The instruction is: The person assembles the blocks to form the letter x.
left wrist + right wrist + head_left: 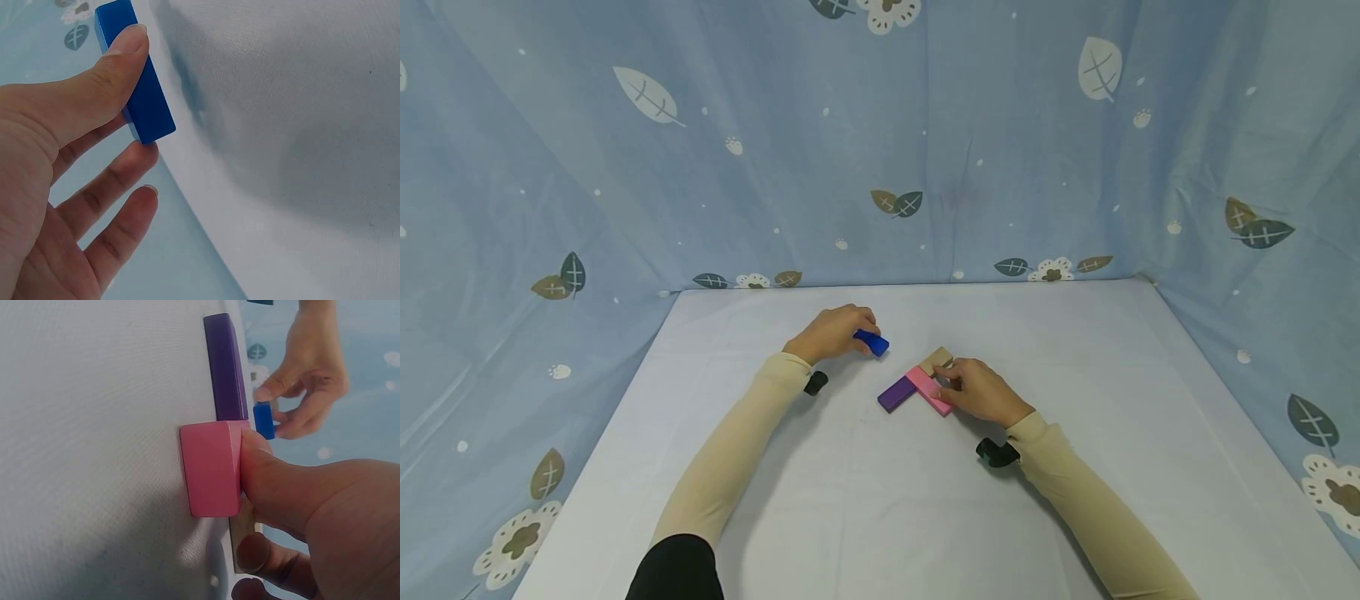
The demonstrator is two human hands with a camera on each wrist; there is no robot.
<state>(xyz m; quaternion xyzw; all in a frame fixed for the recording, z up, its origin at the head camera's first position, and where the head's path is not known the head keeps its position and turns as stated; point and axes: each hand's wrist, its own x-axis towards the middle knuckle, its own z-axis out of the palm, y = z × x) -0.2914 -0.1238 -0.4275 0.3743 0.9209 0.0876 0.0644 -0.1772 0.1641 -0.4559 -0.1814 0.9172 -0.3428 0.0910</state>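
Observation:
My left hand [835, 332] pinches a blue block [153, 106] between thumb and fingers, just over the white cloth left of the other blocks. Two of its fingers stand apart from the block in the left wrist view. A pink block [924, 386], a purple block [897, 394] and a bare-wood block [935, 361] lie together in a T-like shape. Purple meets the pink one's left side, wood its upper right side. Bent fingers of my right hand [988, 392] hold at this group: thumb against the pink block, a fingertip at the wooden one.
A white cloth [880, 517] covers the table. Blue leaf-patterned fabric [775, 150] rises behind it and at both sides. A dark wrist device [997, 453] sits under the right wrist, another [816, 383] under the left.

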